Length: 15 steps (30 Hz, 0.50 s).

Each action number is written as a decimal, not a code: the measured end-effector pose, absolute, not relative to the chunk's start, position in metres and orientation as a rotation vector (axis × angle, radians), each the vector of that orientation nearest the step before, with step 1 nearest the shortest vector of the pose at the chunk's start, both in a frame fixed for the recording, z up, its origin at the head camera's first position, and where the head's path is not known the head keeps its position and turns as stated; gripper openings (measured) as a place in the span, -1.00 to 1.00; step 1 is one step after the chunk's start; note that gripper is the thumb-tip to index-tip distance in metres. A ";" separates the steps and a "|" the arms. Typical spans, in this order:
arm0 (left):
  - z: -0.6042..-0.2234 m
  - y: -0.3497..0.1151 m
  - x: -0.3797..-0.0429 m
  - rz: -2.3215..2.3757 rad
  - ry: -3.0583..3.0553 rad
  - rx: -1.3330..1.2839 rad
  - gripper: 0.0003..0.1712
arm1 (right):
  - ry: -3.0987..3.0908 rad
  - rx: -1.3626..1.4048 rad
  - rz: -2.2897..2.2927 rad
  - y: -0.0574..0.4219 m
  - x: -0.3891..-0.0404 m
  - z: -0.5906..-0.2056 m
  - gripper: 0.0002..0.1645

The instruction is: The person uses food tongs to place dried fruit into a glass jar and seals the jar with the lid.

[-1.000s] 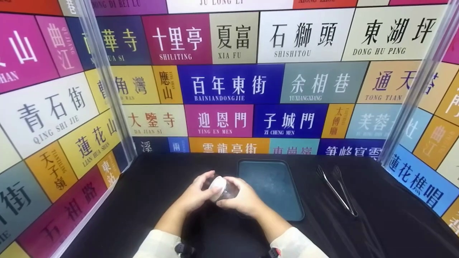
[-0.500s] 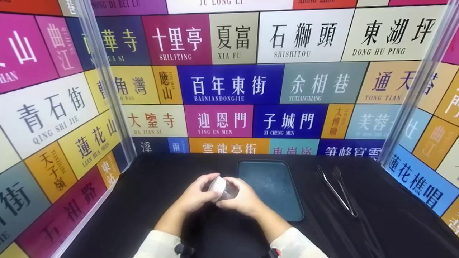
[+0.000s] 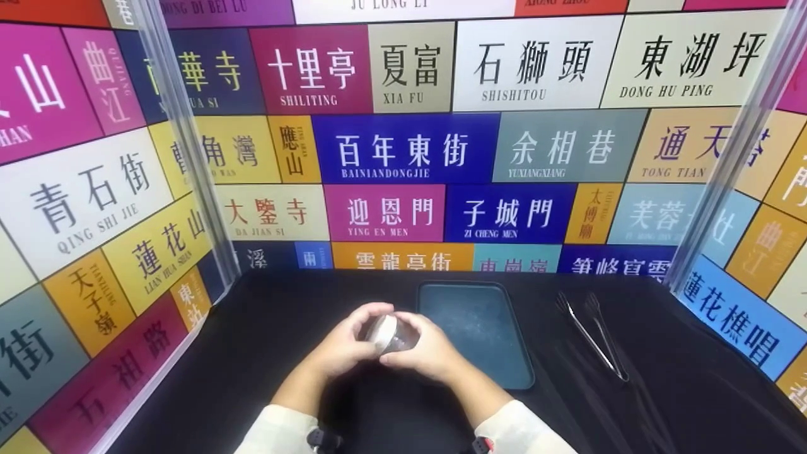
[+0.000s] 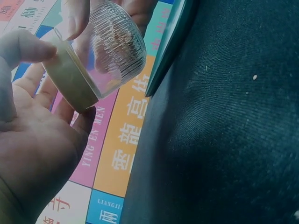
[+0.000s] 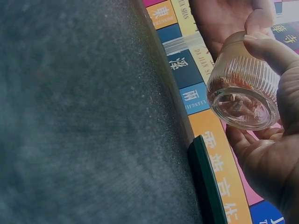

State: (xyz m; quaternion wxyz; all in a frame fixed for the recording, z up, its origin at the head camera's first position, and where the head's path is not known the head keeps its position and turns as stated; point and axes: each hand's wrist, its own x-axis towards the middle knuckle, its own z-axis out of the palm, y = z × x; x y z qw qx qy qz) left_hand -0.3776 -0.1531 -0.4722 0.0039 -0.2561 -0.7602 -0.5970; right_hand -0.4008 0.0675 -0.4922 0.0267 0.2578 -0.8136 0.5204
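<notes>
A ribbed glass jar [image 3: 403, 340] with reddish-brown bits inside is held tilted on its side between both hands above the black cloth. Its pale lid [image 3: 386, 333] faces left; in the left wrist view the lid [image 4: 70, 77] looks yellowish and sits on the jar's mouth. My left hand [image 3: 343, 343] grips the lid, the thumb on one side and the fingers round the other. My right hand [image 3: 425, 347] holds the glass body. In the right wrist view the jar's round base [image 5: 243, 108] points toward the camera, with the right hand [image 5: 275, 154] curled about the side.
A dark teal tray [image 3: 482, 328] lies behind and right of the hands. Metal tongs [image 3: 599, 343] rest on the black cloth [image 3: 265, 321] farther right, spread apart. Panels with coloured name signs [image 3: 403, 148] stand round the table's back and sides.
My left hand's fingers have shifted round the lid, its upper fingers moving slightly to the right. My right hand and the jar's body have stayed nearly in place.
</notes>
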 end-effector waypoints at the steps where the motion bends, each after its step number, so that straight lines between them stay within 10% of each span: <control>1: -0.472 -0.153 -0.377 -1.905 -2.375 -0.799 -0.12 | -2.512 0.793 1.605 0.067 -0.401 -0.492 0.08; 15: -0.472 -0.148 -0.376 -1.573 -2.564 -0.456 -0.19 | -2.494 0.784 1.612 0.066 -0.402 -0.493 0.06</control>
